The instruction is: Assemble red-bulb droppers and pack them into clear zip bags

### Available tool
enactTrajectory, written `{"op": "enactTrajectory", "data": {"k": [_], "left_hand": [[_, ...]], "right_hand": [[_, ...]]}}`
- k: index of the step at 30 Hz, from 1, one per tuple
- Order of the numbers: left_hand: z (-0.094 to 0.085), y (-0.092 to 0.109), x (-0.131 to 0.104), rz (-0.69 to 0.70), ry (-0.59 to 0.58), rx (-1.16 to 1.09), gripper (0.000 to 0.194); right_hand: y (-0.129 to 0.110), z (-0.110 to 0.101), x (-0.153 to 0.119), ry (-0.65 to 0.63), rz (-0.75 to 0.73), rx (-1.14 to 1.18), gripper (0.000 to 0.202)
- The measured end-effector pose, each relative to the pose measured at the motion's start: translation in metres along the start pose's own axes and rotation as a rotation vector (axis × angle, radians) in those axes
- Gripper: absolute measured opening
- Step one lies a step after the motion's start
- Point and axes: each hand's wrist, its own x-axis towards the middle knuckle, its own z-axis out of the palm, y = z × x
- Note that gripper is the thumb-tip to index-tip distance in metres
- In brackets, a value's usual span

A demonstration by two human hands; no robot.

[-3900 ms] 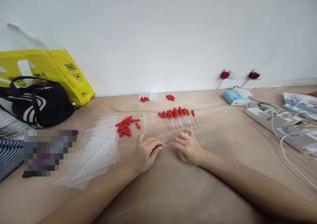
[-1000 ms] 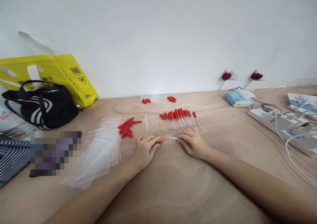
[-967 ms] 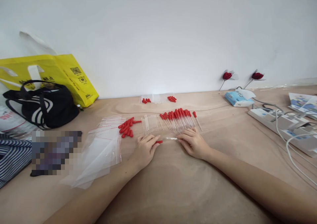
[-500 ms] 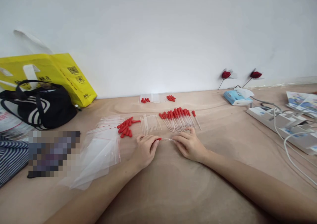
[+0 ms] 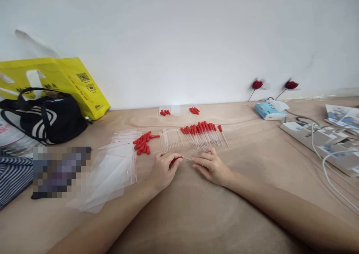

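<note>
Just in front of the row of red-topped droppers, I have both hands low over the bench. Left hand: grip pinched on a red dropper bulb, neck facing right. Right hand: fingertip grip on a thin clear tube, its left end right at the bulb's neck. Can't tell from here if it's inside or only butted against it.

My main worry is alignment: the tube slants a bit, so pushing off-axis could skid it past the rim or fold the neck. Pinching too near the mouth would likely flatten it and block entry. The right-hand hold is at the fingertips, so the tube could slide back under load. I can't tell glass from plastic; if glass, bending could crack it.

Second worry: clearance. Right-hand knuckles sit very near the row's tips, contact unclear; a sudden slip forward could scatter them. Bare clear tubes, just left of the row, look light and easy to roll. The pile of loose red bulbs, farther left of it, would probably roll if the left hand swung back.
</note>
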Motion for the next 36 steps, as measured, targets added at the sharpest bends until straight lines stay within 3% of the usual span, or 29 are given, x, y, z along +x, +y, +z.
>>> {"op": "enactTrajectory", "data": {"k": [15, 36], "left_hand": [[-0.001, 0.001, -0.006, 0.228, -0.063, 0.007, 0.017], [-0.007, 0.002, -0.002, 0.323, -0.085, 0.055, 0.016]], "right_hand": [[0.004, -0.009, 0.006, 0.057, -0.203, -0.154, 0.025], [-0.006, -0.007, 0.013, -0.113, -0.064, -0.125, 0.021]]}}
